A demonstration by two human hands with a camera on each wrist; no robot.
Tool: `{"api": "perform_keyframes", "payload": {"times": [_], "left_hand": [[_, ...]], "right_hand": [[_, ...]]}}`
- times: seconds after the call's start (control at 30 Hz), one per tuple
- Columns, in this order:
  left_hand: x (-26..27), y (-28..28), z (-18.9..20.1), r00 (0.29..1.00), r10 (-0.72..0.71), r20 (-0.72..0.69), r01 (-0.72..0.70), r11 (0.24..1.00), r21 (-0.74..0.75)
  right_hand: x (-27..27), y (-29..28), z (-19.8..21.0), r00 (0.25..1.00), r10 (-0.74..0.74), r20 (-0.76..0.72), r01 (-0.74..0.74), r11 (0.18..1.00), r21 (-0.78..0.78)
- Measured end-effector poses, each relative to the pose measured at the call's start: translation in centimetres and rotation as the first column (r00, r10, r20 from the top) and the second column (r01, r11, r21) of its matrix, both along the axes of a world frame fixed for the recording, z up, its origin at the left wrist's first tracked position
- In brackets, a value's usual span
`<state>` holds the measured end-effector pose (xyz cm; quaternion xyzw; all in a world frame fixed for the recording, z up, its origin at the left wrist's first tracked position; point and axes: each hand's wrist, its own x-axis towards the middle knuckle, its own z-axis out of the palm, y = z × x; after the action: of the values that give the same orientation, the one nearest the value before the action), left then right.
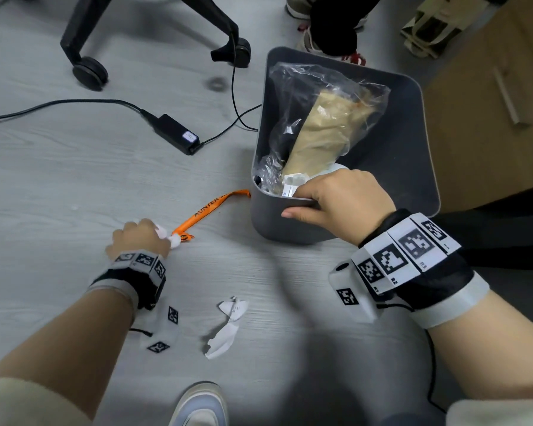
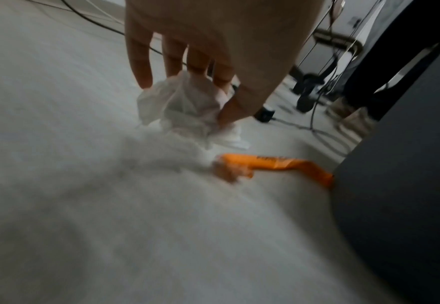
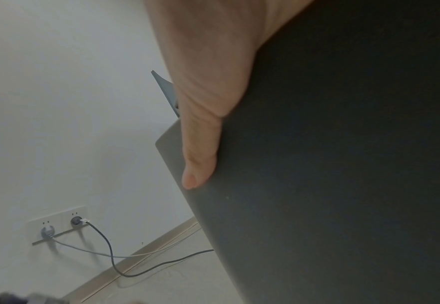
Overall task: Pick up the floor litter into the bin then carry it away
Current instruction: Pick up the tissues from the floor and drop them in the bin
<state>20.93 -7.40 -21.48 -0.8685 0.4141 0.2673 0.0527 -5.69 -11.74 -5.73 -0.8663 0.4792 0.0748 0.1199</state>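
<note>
The left hand (image 1: 137, 238) pinches a crumpled white tissue (image 2: 185, 107) between thumb and fingertips, low over the grey floor (image 1: 74, 186). Just past that pinch, on the thumb side, lies an orange wrapper (image 1: 210, 210) whose far end touches the wall of the dark grey bin (image 1: 413, 142). The right hand (image 1: 342, 201) grips the bin's near rim, fingers hooked inside and thumb pressed flat on the outer wall. Inside, beyond those fingers, sit a clear plastic bag with tan paper (image 1: 323, 124) and some white scraps.

The step in hand looks like lifting the tissue across to the bin. It is soft and light, so a firm pinch should do; the release is best made over the opening, clear of the right hand's fingers. That rim hold should keep the bin steady. 2 pieces seem left on the floor: the orange wrapper and a torn white receipt (image 1: 226, 327) behind the left wrist.
</note>
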Motion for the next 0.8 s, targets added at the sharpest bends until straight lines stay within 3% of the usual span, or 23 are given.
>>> {"api": "perform_keyframes", "payload": {"times": [0.07, 0.17, 0.27, 0.3, 0.37, 0.43, 0.53, 0.6, 0.7, 0.8], "left_hand": [[-0.4, -1.1, 2.7, 0.993, 0.039, -0.110, -0.064, 0.972, -0.226], [-1.7, -3.5, 8.2, 0.949, 0.067, -0.307, -0.234, 0.802, -0.549], [-4.3, -5.7, 14.2, 0.864, -0.136, -0.485, -0.347, 0.538, -0.768], [-5.6, -6.1, 15.7, 0.834, -0.242, -0.496, -0.335, 0.493, -0.803], [-8.4, -6.3, 17.7, 0.763, -0.449, -0.465, -0.219, 0.497, -0.839], [-10.9, -6.3, 18.3, 0.714, -0.557, -0.424, -0.093, 0.525, -0.846], [-12.6, -6.8, 17.1, 0.746, -0.591, -0.306, 0.098, 0.553, -0.827], [-12.6, -6.8, 16.5, 0.726, -0.640, -0.249, 0.214, 0.556, -0.803], [-11.4, -7.1, 15.9, 0.680, -0.702, -0.213, 0.201, 0.458, -0.866], [-8.7, -7.4, 14.1, 0.781, -0.589, -0.208, 0.076, 0.420, -0.904]], "right_hand": [[0.0, -0.1, 0.0, 1.000, 0.001, 0.000, -0.001, 1.000, 0.001], [0.0, -0.2, 0.2, 1.000, -0.008, -0.007, 0.008, 1.000, 0.000], [0.1, -0.2, 0.5, 1.000, -0.001, -0.019, 0.001, 1.000, 0.020], [0.1, -0.2, 0.6, 1.000, 0.001, -0.021, 0.000, 1.000, 0.025], [0.0, -0.1, 0.6, 1.000, 0.001, -0.010, -0.001, 0.999, 0.033], [0.0, -0.1, 0.6, 1.000, 0.012, 0.010, -0.012, 0.999, 0.037], [0.0, 0.0, 0.7, 0.999, 0.025, 0.027, -0.026, 0.999, 0.046], [0.0, 0.0, 0.7, 0.998, 0.038, 0.040, -0.040, 0.999, 0.031], [0.0, 0.1, 0.6, 0.998, 0.043, 0.049, -0.044, 0.999, 0.014], [-0.1, -0.1, 0.5, 0.999, 0.016, 0.049, -0.019, 0.998, 0.055]]}}
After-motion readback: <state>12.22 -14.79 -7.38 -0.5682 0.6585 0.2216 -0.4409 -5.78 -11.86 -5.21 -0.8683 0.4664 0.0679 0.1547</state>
